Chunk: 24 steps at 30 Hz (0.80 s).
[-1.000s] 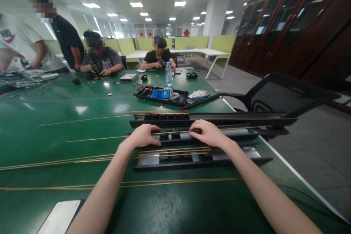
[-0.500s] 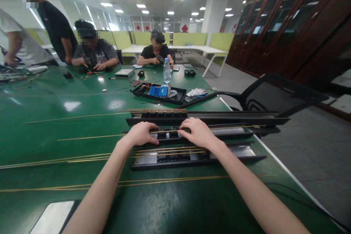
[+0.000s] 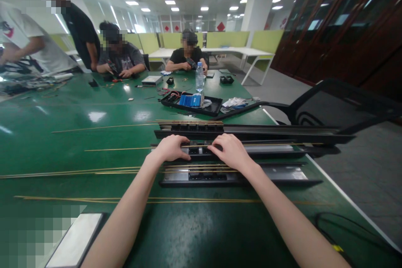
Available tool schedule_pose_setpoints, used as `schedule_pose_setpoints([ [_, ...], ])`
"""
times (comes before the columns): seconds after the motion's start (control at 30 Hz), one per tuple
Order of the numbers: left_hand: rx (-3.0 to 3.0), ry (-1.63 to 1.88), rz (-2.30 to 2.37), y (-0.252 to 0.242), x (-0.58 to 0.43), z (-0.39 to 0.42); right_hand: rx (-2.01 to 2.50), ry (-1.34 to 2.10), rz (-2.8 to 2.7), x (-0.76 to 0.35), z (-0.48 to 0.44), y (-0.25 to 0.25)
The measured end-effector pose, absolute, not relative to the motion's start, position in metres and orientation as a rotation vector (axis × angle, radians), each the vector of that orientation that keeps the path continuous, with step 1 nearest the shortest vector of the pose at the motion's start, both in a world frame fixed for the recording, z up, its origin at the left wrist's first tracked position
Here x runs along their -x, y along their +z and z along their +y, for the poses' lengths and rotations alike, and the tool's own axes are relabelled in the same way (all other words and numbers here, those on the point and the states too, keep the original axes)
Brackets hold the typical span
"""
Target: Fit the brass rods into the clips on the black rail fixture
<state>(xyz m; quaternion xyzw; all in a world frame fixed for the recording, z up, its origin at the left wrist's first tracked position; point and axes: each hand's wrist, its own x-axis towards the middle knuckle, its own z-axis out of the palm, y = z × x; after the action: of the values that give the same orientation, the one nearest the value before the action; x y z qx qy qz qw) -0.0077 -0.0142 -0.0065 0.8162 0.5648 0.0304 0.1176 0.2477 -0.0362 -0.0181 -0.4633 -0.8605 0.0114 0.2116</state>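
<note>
My left hand (image 3: pixel 172 148) curves over the left part of the middle black channel (image 3: pixel 270 149), thumb at the near rim and fingers at the far one, around the black blocks (image 3: pixel 194 150) in it. My right hand (image 3: pixel 231 149) closes from the right on the same row of blocks; its palm hides what lies beneath. A thin brass rod (image 3: pixel 117 149) runs lengthwise along this channel, under both hands. Nearer me lies another channel (image 3: pixel 276 172), with black blocks (image 3: pixel 207 173) and several brass rods (image 3: pixel 125 171) over it. The far channel (image 3: pixel 266 130) also carries blocks and rods.
More rods (image 3: pixel 204 201) lie across the green table (image 3: pixel 201 234). A white-topped flat object (image 3: pixel 75 238) is at front left, a cable (image 3: pixel 342 222) at right. Beyond are a black tray (image 3: pixel 213 109), gloves (image 3: pixel 234 104), a bottle (image 3: pixel 199 77), a chair (image 3: pixel 345 100) and several people.
The view has shifted, so the table and channels appear further right and slightly higher. Both hands stay at the blocks in the middle channel; the right fingers sit slightly closer together.
</note>
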Motion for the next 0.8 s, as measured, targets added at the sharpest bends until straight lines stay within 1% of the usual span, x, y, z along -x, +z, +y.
schedule_pose_setpoints([
  [0.5,-2.362,0.084,1.655,-0.0049,0.0043,-0.0127,1.328,-0.003,-2.399,-0.2512,-0.0358,-0.0207],
  [0.8,-2.401,0.054,1.642,-0.0068,0.0049,-0.0124,1.380,0.057,-2.388,-0.2513,-0.0342,-0.0157],
])
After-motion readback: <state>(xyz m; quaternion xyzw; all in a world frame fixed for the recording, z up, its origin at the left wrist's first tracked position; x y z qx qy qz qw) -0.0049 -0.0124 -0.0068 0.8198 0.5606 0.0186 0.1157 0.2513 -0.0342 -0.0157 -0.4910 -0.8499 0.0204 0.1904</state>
